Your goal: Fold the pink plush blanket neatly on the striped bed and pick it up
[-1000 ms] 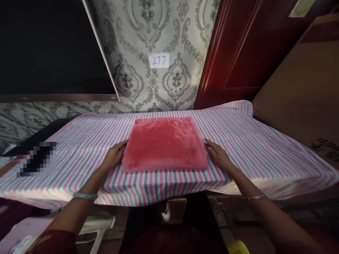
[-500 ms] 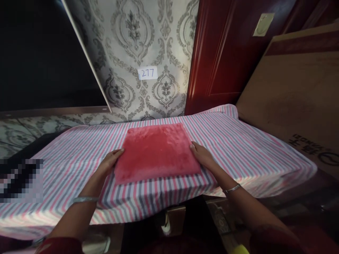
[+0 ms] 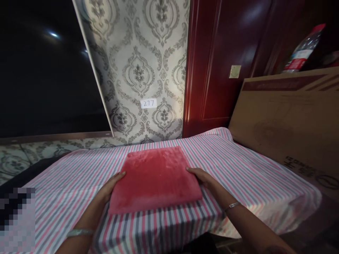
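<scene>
A flat, square red plush cushion (image 3: 156, 180) lies on the striped cloth, its near edge close to the table's front. At its left side my left hand (image 3: 112, 183) grips the edge, with the thumb on top and the other fingers hidden beneath or behind it. My right hand (image 3: 202, 175) holds the opposite side the same way, thumb over the upper face. The cushion's near edge looks slightly raised, with shadow under it.
Pink, grey and white striped cloth (image 3: 251, 169) covers the table. A large cardboard box (image 3: 286, 116) stands at the right, with a plastic bottle (image 3: 302, 53) at its top edge. Behind are a dark screen (image 3: 50, 77), patterned wallpaper (image 3: 137, 74) and a paper marked 277 (image 3: 148, 103).
The view has tilted upward, so everything sits lower and the bottle has come into sight. Both hands stay on the cushion's sides, and the cushion keeps its place on the cloth.
</scene>
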Motion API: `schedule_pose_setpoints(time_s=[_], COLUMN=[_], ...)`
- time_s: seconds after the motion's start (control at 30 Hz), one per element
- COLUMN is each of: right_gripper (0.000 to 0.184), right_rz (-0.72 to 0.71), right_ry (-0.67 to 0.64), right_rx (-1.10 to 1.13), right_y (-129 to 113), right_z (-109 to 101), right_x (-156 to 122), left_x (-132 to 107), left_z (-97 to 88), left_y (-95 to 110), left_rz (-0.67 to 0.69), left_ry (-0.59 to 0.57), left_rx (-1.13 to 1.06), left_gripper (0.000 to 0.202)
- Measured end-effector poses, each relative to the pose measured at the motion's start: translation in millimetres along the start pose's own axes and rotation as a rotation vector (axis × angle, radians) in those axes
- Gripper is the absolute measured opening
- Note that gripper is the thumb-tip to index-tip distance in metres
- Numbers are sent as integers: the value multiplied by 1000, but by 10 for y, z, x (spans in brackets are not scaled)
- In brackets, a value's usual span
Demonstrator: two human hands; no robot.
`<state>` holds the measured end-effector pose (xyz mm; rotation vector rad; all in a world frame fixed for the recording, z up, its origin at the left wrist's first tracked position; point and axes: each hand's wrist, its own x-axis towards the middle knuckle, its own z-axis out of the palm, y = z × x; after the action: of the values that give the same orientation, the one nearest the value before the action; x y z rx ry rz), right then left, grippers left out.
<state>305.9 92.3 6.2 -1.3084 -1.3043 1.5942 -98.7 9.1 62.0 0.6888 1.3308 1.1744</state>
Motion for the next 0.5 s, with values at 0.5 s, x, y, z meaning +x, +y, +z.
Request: schedule_pose_setpoints(time_s=[0.5], right_gripper=[20], right_rz=[-133], right_ry=[153], right_rx=[-298], right_y=[-759], right_z=[-439], right_x=[-157], left_x=[-555], left_z=[430], left_y=[-563], left_rz=[173], left_ry=[-59], left_rx=[-134], left_gripper=[85])
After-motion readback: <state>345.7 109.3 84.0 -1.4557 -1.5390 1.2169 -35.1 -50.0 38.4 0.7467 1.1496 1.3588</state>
